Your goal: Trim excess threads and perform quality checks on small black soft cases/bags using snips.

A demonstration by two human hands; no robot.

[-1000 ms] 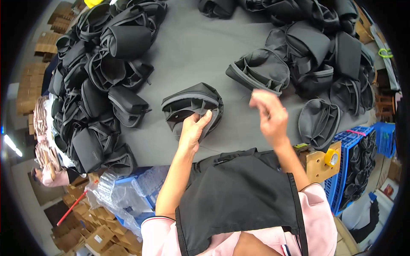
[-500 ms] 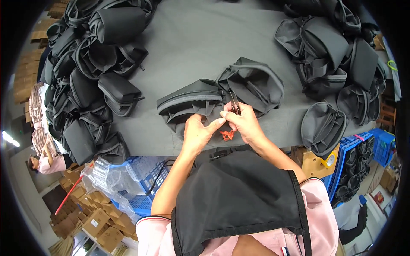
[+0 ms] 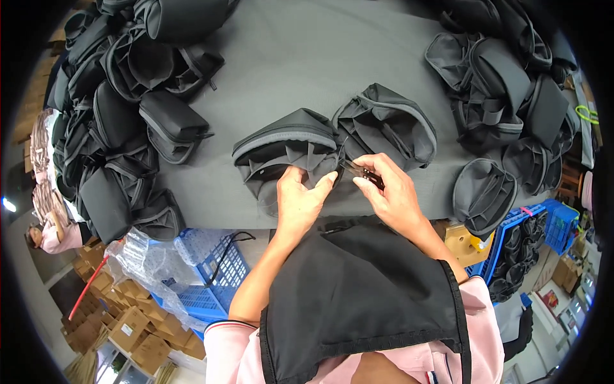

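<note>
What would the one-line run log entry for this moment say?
left hand: pressing black fabric bag | right hand: holding small dark tool at bag edge | surface: grey table

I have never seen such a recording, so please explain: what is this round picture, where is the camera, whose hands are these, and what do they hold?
The camera sits on a person's head and looks down; its wide lens bends the edges. The two bare hands belong to that person. The left hand presses on a dark grey fabric bag on the grey table. The right hand holds a small dark tool, perhaps snips, at the bag's edge. A second bag lies beside it. Piles of similar bags lie to both sides.
</note>
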